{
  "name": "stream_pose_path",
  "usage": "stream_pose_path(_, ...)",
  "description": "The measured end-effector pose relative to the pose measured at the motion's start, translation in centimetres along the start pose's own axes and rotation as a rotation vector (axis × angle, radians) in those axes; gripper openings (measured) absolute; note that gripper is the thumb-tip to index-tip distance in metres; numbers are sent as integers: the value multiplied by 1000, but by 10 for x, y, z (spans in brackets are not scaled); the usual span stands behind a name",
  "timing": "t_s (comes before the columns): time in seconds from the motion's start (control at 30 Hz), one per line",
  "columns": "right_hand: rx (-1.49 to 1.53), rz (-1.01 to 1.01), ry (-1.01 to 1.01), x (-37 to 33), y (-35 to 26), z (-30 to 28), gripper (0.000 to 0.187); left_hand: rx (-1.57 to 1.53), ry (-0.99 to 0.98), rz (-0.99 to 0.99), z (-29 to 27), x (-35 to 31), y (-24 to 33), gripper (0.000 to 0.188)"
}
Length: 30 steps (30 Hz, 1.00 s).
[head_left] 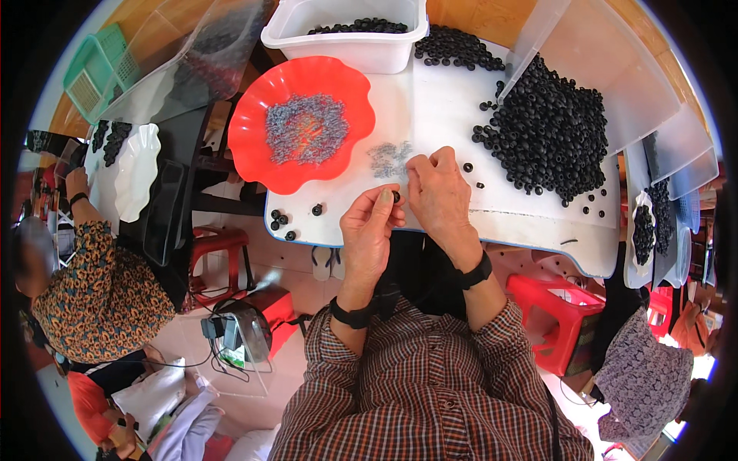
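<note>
My left hand (pixel 367 230) is closed above the table's near edge, its thumb and fingers pinching a small round black part (pixel 397 197). Beside it, my right hand (pixel 444 198) bends down with its fingertips pressed together; whatever they hold, if anything, is too small to name. Just past those fingertips lies a small heap of tiny greyish, clear-looking pieces (pixel 388 160). A red scalloped dish (pixel 247 131) to the left holds many more of these pieces. On the right, a big pile of black round parts (pixel 550 131) spreads over the white table (pixel 492 219).
A white tub (pixel 346 54) with black parts stands at the back. Several loose black parts (pixel 280 219) sit near the left edge. A clear plastic bin (pixel 607 69) tilts behind the pile. Red stools (pixel 553 323) stand below; people sit at both sides, one in a patterned top (pixel 100 292).
</note>
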State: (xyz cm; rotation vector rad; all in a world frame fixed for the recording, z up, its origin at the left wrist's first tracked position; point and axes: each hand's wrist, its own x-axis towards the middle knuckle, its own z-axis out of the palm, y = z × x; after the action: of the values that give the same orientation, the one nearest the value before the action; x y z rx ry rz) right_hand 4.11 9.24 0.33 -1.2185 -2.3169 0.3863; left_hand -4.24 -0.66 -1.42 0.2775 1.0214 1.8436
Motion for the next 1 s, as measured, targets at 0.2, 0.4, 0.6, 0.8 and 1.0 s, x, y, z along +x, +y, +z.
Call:
stream_pose_path(0.2,147,21,24,-2,2,1,8,-15,4,0,-1,-1,2,23)
stream_pose_path(0.4,189,4,68,-6,3,-1,9,-121,39,14,-3,-1,4,22)
stream_pose_path(0.6,247,-26,33,-13,-3,-5,5,-248,113,75,-12,-3,11,21)
stream_pose_path(0.8,356,-109,36,-22,-18,3,7,-293,99,104,-20,-5,15,24)
stream_pose_path(1.0,238,-199,11,-26,-30,12,10,-285,68,112,-20,-4,15,25)
